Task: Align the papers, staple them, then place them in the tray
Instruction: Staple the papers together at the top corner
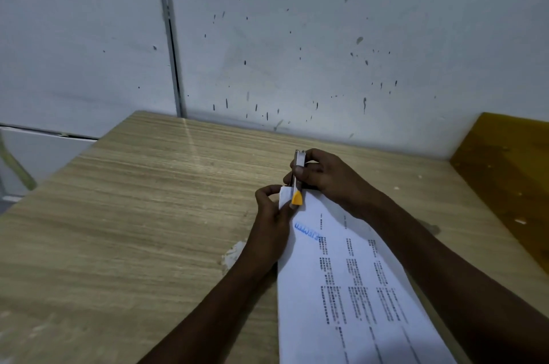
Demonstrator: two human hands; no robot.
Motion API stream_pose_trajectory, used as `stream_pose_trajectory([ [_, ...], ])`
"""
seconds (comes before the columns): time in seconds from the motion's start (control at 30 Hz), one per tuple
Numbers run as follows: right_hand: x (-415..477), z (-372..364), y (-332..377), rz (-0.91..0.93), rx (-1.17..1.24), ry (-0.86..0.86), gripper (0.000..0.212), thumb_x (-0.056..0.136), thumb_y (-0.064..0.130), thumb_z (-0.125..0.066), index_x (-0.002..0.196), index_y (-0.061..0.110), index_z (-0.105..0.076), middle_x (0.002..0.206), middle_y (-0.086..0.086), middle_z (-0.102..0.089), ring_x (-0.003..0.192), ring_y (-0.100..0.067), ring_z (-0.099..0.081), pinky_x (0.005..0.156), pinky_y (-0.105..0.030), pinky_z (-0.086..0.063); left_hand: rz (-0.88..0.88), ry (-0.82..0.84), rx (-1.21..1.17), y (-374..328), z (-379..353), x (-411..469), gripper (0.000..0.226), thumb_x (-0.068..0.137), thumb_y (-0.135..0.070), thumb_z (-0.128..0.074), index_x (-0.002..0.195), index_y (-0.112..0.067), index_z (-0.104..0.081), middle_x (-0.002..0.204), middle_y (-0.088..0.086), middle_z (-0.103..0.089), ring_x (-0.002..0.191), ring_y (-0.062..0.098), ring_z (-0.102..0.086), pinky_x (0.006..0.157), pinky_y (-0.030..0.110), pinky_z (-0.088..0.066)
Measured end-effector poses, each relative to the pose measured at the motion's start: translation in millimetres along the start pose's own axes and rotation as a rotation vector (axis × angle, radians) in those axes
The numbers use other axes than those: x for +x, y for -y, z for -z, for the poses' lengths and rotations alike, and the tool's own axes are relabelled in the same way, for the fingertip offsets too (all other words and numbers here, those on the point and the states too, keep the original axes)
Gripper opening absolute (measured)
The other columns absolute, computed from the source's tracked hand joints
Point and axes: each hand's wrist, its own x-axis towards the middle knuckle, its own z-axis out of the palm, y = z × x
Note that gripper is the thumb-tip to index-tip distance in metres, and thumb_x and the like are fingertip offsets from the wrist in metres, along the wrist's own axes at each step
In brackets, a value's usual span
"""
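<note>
A stack of white printed papers with a blue stamp near the top runs from the bottom edge up to the middle of the wooden table. My left hand pinches the far left corner of the papers. My right hand grips a small stapler with a metal body and an orange tip. The stapler's orange end sits over that same corner of the papers. My right forearm lies across the right side of the sheets and hides their right edge.
A yellow-brown tray or board stands at the table's right side. A white speckled wall rises right behind the table. The table's left edge drops off beside a white panel.
</note>
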Motion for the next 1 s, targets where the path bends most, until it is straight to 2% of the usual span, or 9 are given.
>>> stream_pose_trajectory([
  [0.13,1.6,-0.9,-3.4,-0.002,0.012,-0.013,0.026,0.096,0.016,-0.060,0.114,-0.003,-0.056,0.102,-0.017,-0.076,0.094,-0.030,-0.073,0.083,-0.034,-0.058,0.017,-0.010,0.019,4.2,0.3,1.8,0.036,0.098,-0.032,-0.063,0.121,-0.022,-0.038,0.112,0.014,-0.072,0.103,0.025,-0.072,0.081,0.036,-0.056],
  [0.3,2.5,-0.9,-8.0,-0.007,0.024,-0.011,0.026,0.096,0.016,-0.060,0.113,-0.004,-0.057,0.102,-0.019,-0.075,0.094,-0.029,-0.073,0.088,-0.038,-0.057,0.051,-0.021,0.052,4.4,0.1,1.1,0.031,0.098,-0.033,-0.063,0.120,-0.019,-0.046,0.103,0.007,-0.073,0.095,0.021,-0.072,0.077,0.032,-0.055],
  [0.43,4.1,-0.9,-12.1,-0.002,0.032,-0.027,0.019,0.096,0.019,-0.061,0.107,0.004,-0.061,0.102,-0.019,-0.075,0.100,-0.034,-0.072,0.096,-0.048,-0.054,0.070,-0.011,0.097,7.4,0.0,3.4,0.028,0.099,-0.033,-0.061,0.117,-0.012,-0.055,0.104,0.011,-0.074,0.097,0.027,-0.073,0.081,0.039,-0.056],
  [0.5,4.8,-1.0,-12.9,0.002,0.025,-0.029,0.017,0.095,0.020,-0.062,0.104,0.006,-0.061,0.102,-0.020,-0.075,0.100,-0.034,-0.071,0.097,-0.050,-0.053,0.063,-0.002,0.110,6.9,0.7,3.2,0.030,0.099,-0.034,-0.061,0.116,-0.010,-0.056,0.104,0.012,-0.074,0.094,0.024,-0.072,0.079,0.037,-0.055],
  [0.63,5.5,-1.7,-13.0,-0.004,0.027,-0.035,0.014,0.096,0.017,-0.061,0.103,0.005,-0.061,0.103,-0.022,-0.074,0.101,-0.036,-0.071,0.096,-0.048,-0.054,0.077,0.034,0.121,8.2,4.3,4.6,0.045,0.092,-0.048,-0.065,0.116,-0.011,-0.059,0.107,0.012,-0.075,0.100,0.029,-0.073,0.086,0.044,-0.057],
  [0.7,5.9,-2.1,-14.4,-0.006,0.033,-0.039,0.009,0.096,0.016,-0.061,0.100,0.007,-0.061,0.102,-0.022,-0.073,0.102,-0.036,-0.071,0.096,-0.047,-0.054,0.138,0.054,0.020,8.2,5.1,5.9,0.046,0.086,-0.045,-0.065,0.115,-0.010,-0.061,0.106,0.012,-0.075,0.098,0.030,-0.074,0.086,0.046,-0.056],
  [0.8,6.0,-1.3,-16.4,-0.006,0.040,-0.048,0.010,0.096,0.016,-0.061,0.100,0.006,-0.061,0.101,-0.020,-0.074,0.101,-0.033,-0.072,0.095,-0.045,-0.056,0.195,0.066,-0.129,6.7,3.1,6.5,0.040,0.081,-0.039,-0.066,0.102,-0.005,-0.063,0.094,0.011,-0.071,0.083,0.022,-0.071,0.075,0.036,-0.052],
  [0.93,3.5,-1.3,-15.5,-0.015,0.012,-0.047,0.010,0.096,0.018,-0.061,0.097,0.008,-0.062,0.097,-0.013,-0.076,0.097,-0.028,-0.073,0.087,-0.038,-0.057,0.075,0.030,0.109,7.6,1.3,2.5,0.051,0.085,-0.057,-0.071,0.108,-0.012,-0.066,0.100,0.005,-0.075,0.092,0.019,-0.075,0.075,0.031,-0.056],
  [1.0,3.3,-2.2,-16.6,-0.022,0.017,-0.049,0.009,0.096,0.018,-0.061,0.097,0.010,-0.061,0.097,-0.012,-0.076,0.097,-0.029,-0.073,0.086,-0.036,-0.057,0.055,0.009,0.126,9.7,2.2,2.5,0.050,0.086,-0.056,-0.070,0.107,-0.011,-0.064,0.100,0.004,-0.074,0.091,0.018,-0.075,0.074,0.032,-0.057],
])
